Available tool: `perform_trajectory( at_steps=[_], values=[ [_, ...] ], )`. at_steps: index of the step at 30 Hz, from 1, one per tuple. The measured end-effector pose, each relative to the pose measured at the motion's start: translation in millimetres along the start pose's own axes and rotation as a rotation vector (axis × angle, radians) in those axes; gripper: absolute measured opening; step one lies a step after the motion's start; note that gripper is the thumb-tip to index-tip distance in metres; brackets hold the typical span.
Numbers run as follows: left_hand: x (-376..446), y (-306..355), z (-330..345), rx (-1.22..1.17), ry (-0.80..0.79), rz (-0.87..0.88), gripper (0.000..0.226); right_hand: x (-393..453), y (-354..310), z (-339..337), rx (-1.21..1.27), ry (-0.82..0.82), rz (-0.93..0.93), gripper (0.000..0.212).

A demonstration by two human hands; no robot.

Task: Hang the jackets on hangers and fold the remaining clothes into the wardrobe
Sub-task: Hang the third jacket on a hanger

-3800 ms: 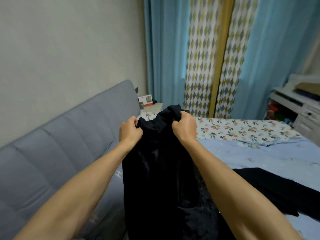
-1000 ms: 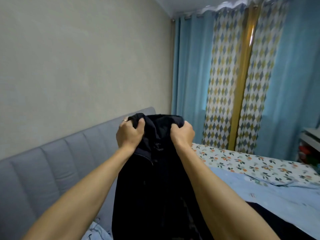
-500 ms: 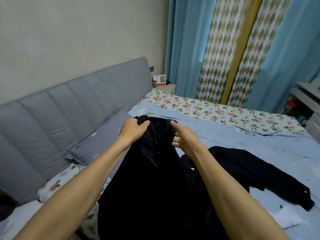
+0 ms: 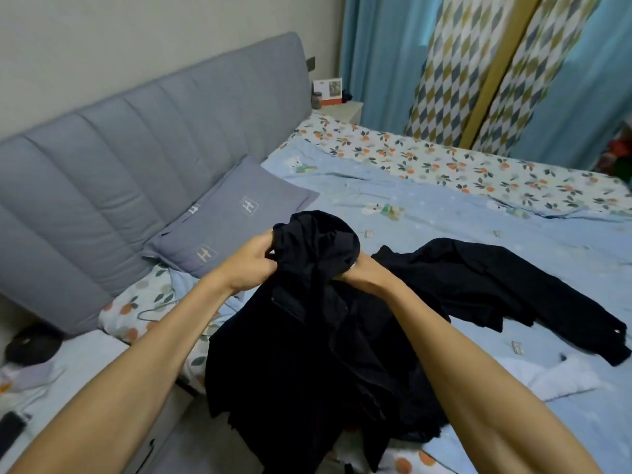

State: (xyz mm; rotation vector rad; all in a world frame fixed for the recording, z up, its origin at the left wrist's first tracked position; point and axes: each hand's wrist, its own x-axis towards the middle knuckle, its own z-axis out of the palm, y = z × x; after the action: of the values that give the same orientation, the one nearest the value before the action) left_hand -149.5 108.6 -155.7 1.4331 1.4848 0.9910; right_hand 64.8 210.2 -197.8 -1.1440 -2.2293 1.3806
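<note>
Both hands, left hand [image 4: 254, 265] and right hand [image 4: 366, 273], clutch the bunched collar of a black fabric jacket [image 4: 307, 336] above the blue-sheeted bed [image 4: 444, 213]. No hanger shows; another black garment [image 4: 496, 289] lies unfolded, so I judge most work remains.

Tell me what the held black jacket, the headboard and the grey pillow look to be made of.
Held black jacket: matte woven cloth, probably synthetic; it drapes limp and creases softly, with no shine.
Headboard: padded grey upholstery fabric, judging by its stitched vertical channels and soft ridges.
Grey pillow: smooth woven cover, perhaps cotton, with pale embroidered-looking marks; the fibre cannot be told.
</note>
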Motion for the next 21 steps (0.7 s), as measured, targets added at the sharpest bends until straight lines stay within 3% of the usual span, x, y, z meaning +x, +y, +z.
perform_trajectory(
  at_steps=[2,5,8,11,13,17,21],
  values=[
    [-1,-2,-1,0.048,-0.056,0.067,0.066,4,1,7,0.087,-0.043,0.081,0.047],
    [2,-17,4,0.224,-0.018,0.121,0.041,5,5,18,0.147,-0.064,0.224,0.03],
    [1,-46,13,0.28,0.238,0.061,0.034,9,4,38,0.185,0.003,0.26,0.029],
    [2,-82,17,0.241,0.503,-0.228,0.035,12,3,48,0.338,0.073,0.229,0.026],
    [11,-103,18,0.171,0.376,-0.346,0.049,13,1,48,0.421,0.093,0.217,0.024],
    [26,-122,32,0.24,0.027,-0.395,0.036,10,0,40,0.443,0.066,0.212,0.027],
    [42,-133,46,0.191,-0.084,-0.388,0.036,5,16,30,0.192,0.094,0.245,0.023]
  ],
)
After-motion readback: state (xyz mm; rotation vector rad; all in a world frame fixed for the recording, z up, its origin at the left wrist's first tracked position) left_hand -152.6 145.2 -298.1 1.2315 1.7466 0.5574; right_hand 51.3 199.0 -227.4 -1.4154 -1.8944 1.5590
